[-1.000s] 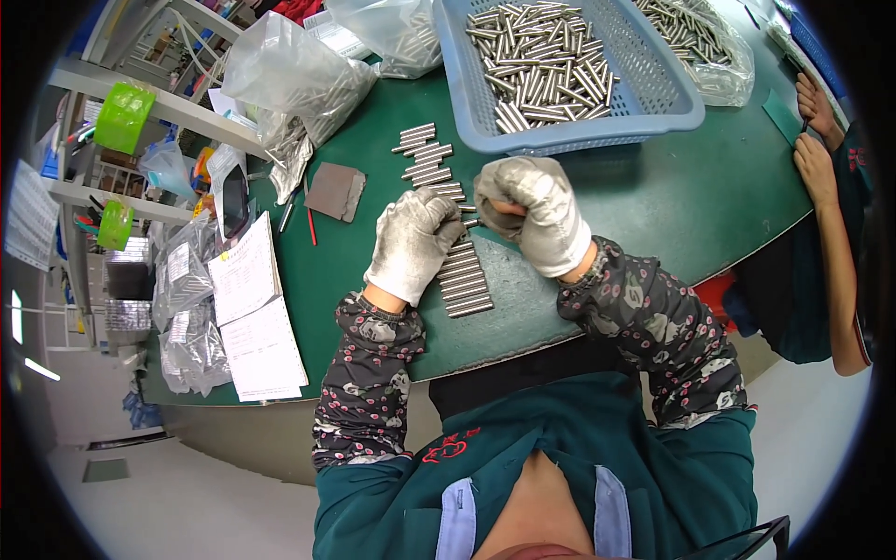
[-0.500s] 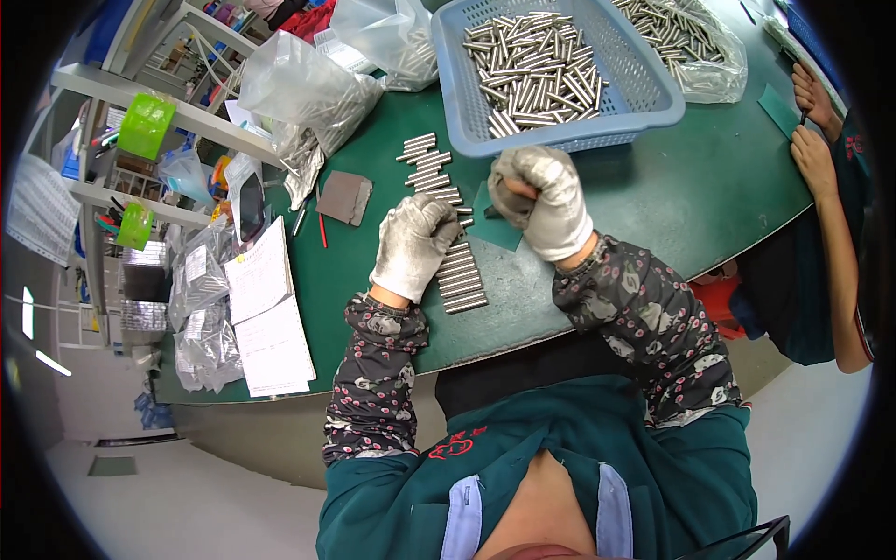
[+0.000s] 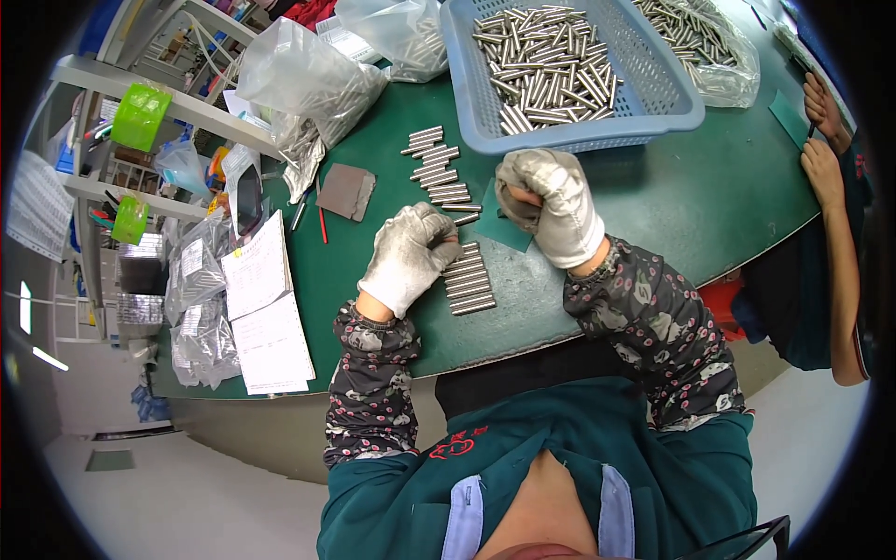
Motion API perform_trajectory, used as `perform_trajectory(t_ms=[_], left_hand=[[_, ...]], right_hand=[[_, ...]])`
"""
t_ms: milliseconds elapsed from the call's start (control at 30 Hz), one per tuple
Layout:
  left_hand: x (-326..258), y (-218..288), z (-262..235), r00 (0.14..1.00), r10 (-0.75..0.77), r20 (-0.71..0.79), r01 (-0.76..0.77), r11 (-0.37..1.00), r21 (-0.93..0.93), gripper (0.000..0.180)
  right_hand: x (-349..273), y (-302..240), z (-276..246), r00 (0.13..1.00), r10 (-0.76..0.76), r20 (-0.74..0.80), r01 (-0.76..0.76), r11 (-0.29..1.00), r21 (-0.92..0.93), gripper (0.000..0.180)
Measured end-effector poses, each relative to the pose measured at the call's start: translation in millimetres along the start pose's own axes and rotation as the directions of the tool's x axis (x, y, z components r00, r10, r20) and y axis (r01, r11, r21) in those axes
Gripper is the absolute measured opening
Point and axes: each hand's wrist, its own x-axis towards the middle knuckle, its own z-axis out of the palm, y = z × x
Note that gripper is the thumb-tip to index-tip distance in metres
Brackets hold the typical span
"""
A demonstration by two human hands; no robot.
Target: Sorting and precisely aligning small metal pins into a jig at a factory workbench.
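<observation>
Short metal pins lie side by side on the green table in a staggered upper group and an even lower group. My left hand, in a pale glove, is beside the gap between the groups. Its fingers are bent together near the pin ends; whether a pin is in them is hidden. My right hand, in a grey-stained glove, is closed in a fist right of the pins. A dark green sheet lies partly under it. What this fist grips, if anything, I cannot make out.
A blue plastic basket of loose pins stands beyond my hands. Clear bags of pins sit at the back. To the left are a grey-brown square, a red pencil and papers. A co-worker's hand is at the right.
My left hand has drawn back leftward from the pins, and a gap between the two groups now shows. My right fist stays closed near the green sheet. The whole view has shifted slightly.
</observation>
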Motion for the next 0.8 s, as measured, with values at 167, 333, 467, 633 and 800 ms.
perform_trajectory(t_ms=[167,333,467,633,800], left_hand=[[5.4,5.3,6.3,0.984,0.059,-0.169,-0.032,0.987,0.154,0.016],[5.1,0.0,0.2,0.994,0.088,-0.058,-0.082,0.992,0.096,0.014],[4.5,9.2,-4.0,0.995,0.103,-0.016,-0.098,0.975,0.199,0.017],[5.3,14.0,1.8,0.994,0.097,-0.046,-0.081,0.962,0.262,0.021],[9.7,8.8,13.6,0.983,0.074,-0.167,-0.038,0.978,0.207,0.015]], right_hand=[[-0.2,-1.2,-0.2,1.000,-0.010,-0.020,0.010,1.000,0.000,0.042],[0.5,-2.4,-1.8,1.000,-0.022,-0.012,0.022,1.000,-0.012,0.043],[-0.2,-2.5,-0.9,1.000,0.003,-0.019,-0.004,1.000,-0.030,0.044],[0.2,-3.5,1.7,0.999,0.003,-0.046,-0.003,1.000,0.004,0.044],[1.5,-2.4,0.7,0.999,-0.012,-0.045,0.012,1.000,0.003,0.043]])
